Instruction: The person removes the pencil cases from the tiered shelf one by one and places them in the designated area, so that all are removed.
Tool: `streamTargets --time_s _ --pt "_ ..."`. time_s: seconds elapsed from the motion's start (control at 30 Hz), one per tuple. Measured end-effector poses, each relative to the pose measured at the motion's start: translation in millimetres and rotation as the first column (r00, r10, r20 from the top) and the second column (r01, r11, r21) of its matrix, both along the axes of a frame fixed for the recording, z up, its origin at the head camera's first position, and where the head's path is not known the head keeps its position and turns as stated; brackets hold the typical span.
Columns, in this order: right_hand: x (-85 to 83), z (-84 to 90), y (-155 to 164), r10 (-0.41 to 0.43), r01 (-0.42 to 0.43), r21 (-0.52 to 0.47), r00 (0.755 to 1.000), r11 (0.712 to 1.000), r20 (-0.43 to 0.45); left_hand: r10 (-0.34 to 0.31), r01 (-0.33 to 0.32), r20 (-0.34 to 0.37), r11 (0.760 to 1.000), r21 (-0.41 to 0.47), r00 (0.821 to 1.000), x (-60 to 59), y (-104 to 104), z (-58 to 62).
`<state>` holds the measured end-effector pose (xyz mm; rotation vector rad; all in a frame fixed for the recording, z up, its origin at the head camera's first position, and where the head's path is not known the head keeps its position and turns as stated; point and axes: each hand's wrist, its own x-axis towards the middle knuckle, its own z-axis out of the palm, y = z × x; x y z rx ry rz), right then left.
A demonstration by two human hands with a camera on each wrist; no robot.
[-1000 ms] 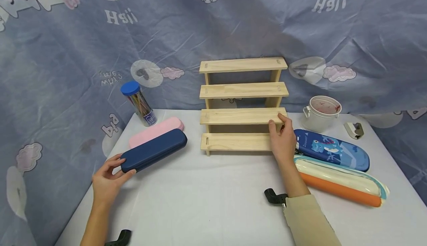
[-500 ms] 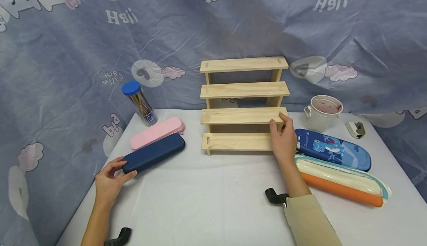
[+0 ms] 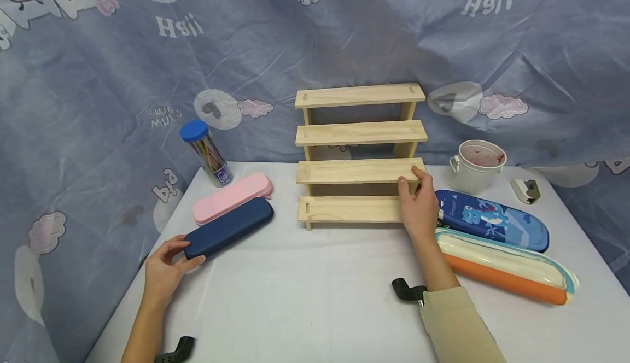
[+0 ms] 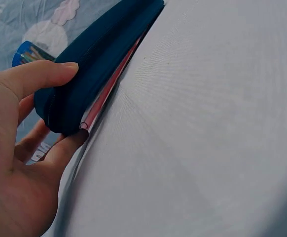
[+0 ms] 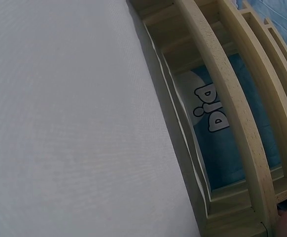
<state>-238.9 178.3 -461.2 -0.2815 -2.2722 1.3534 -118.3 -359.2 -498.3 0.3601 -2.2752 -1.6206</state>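
Left grip point(image 3: 164, 264) holds the near end of the navy case point(image 3: 228, 227), which lies on the bench point(image 3: 315, 297) near-left, touching the pink case point(image 3: 231, 198) behind. Right grip point(image 3: 418, 204) pinches the rack point(image 3: 356, 171) at its second step's right end, mid-bench.

A makeshift staged set: cartoon-print cloth backdrop point(image 3: 98, 78) behind a white-covered table point(image 3: 315, 297) with a wooden display rack point(image 3: 359, 155).
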Motion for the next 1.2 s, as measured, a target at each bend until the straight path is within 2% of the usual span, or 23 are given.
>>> streamTargets --time_s 0.13,0.43,0.57,0.73,0.87,1.0,1.1,1.2 --pt "0.7 -0.4 -0.6 0.009 -0.009 -0.001 1.0 1.0 0.019 -0.002 0.002 0.033 1.0 0.0 0.999 0.9 -1.4 -4.6" --pt "0.6 0.3 0.3 -0.003 0.003 -0.004 1.0 1.0 0.01 -0.004 0.005 0.07 1.0 -0.002 0.998 -2.8 -2.7 -7.2" --pt "-0.1 -0.7 -0.3 0.008 -0.008 -0.014 1.0 1.0 0.02 -0.001 0.004 0.077 0.999 -0.041 0.997 -2.2 -4.8 -9.5" --pt "-1.0 -1.1 -1.1 0.014 -0.014 -0.019 1.0 1.0 0.02 -0.034 0.043 0.071 0.992 -0.115 0.997 -0.3 -6.7 -9.9" --pt "0.4 2.9 -0.6 0.027 -0.025 -0.04 0.999 0.999 0.04 -0.049 0.067 0.116 0.986 -0.15 0.992 1.7 -6.1 -3.9" --pt "4.1 12.8 3.3 0.066 -0.057 -0.114 0.995 0.992 0.078 -0.047 0.075 0.166 0.984 -0.164 0.985 2.9 -3.1 5.2" --pt "7.3 20.5 8.7 0.117 -0.098 -0.149 0.985 0.984 0.128 -0.039 0.069 0.164 0.98 -0.184 0.986 3.2 0.0 11.6" --pt "10.5 26.4 15.7 0.174 -0.156 -0.107 0.968 0.982 0.179 -0.022 0.048 0.117 0.973 -0.225 0.993 2.3 4.1 17.4"
